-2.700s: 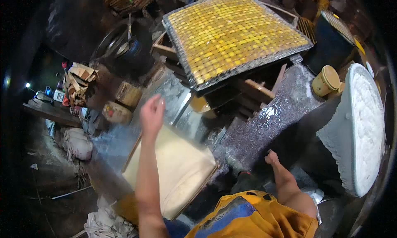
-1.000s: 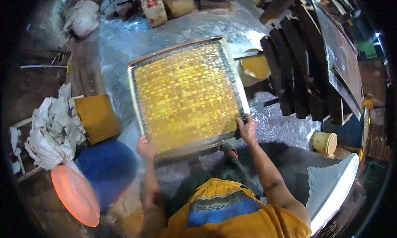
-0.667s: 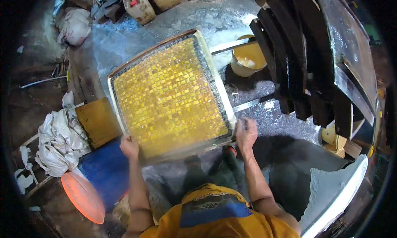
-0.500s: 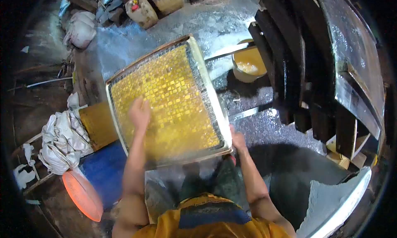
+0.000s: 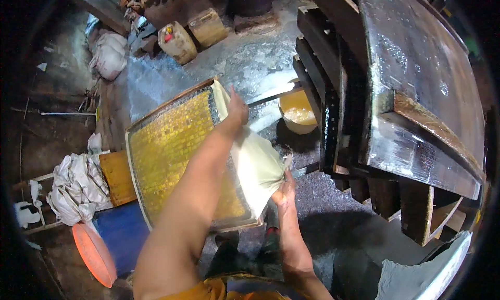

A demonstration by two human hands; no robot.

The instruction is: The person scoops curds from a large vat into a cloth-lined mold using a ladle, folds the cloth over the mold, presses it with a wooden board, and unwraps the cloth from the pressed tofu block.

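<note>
A square wooden frame [image 5: 139,206] holds a tray filled with small yellow pieces in a grid [image 5: 172,154]. Pale cream cloth [image 5: 258,162] lies along the frame's right side, its outer part pulled up off the edge. My right hand [image 5: 285,189] is closed on the gathered outer edge of the cloth. Across the tray reaches my left arm, and my left hand [image 5: 237,110] is at the cloth near the frame's upper right corner; how its fingers are set is not clear.
Stacked dark boards [image 5: 422,76] rise at the right, beside a bucket of yellowish liquid [image 5: 299,112]. On the left are a white sack [image 5: 78,188], a blue barrel [image 5: 120,235] and an orange basin [image 5: 94,253]. Jerrycans [image 5: 177,43] stand behind.
My left hand has crossed over the tray from its left part to the upper right corner. My right hand has pulled the cloth's edge out to the right, where it is now bunched.
</note>
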